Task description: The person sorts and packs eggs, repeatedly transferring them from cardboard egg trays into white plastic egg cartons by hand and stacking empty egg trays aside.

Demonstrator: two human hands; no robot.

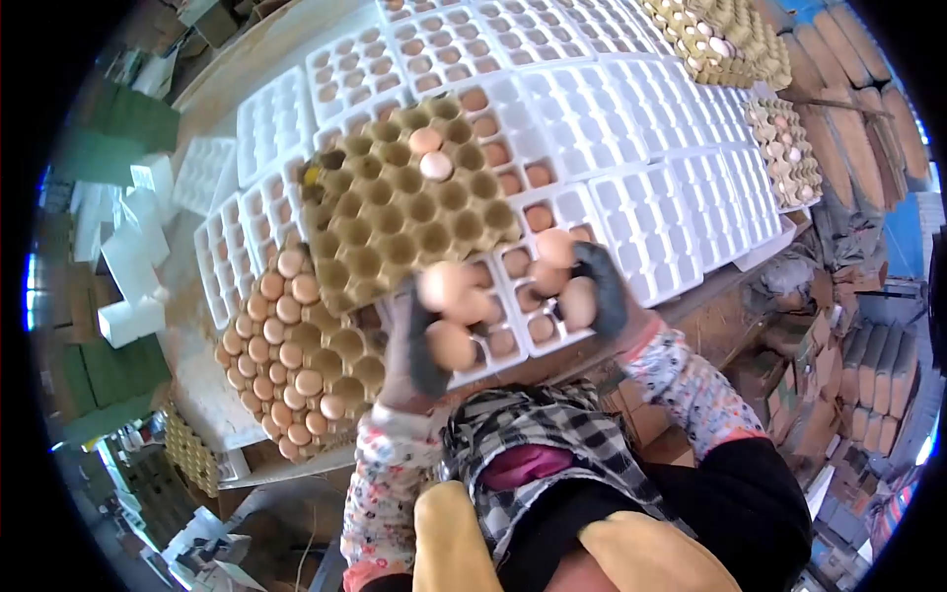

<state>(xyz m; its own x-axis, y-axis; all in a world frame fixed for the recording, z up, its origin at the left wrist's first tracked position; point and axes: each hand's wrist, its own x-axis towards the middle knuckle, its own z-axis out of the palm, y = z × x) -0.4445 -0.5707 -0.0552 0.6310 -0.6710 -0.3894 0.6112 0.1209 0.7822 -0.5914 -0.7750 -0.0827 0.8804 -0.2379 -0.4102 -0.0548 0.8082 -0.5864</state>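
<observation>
My left hand (419, 347), in a dark glove, is closed around several brown eggs (452, 345), slightly blurred. Another handful of eggs (554, 249) is gripped in my right hand (604, 301), also gloved. Both hands are over a white foam egg tray (532, 347) with eggs in its pockets. Just beyond my left hand lies a brown pulp egg tray (419, 247) holding two eggs (434, 166) near its far side. At the left, a second pulp tray (330, 347) is partly filled with brown eggs (281, 340).
White foam trays (646, 212) cover much of the table (187, 365); those farther back hold eggs (449, 54). Stacked pulp trays with eggs (718, 44) stand at the far right. Cardboard bundles (873, 380) and boxes line the right side, with green stacks (123, 133) at left.
</observation>
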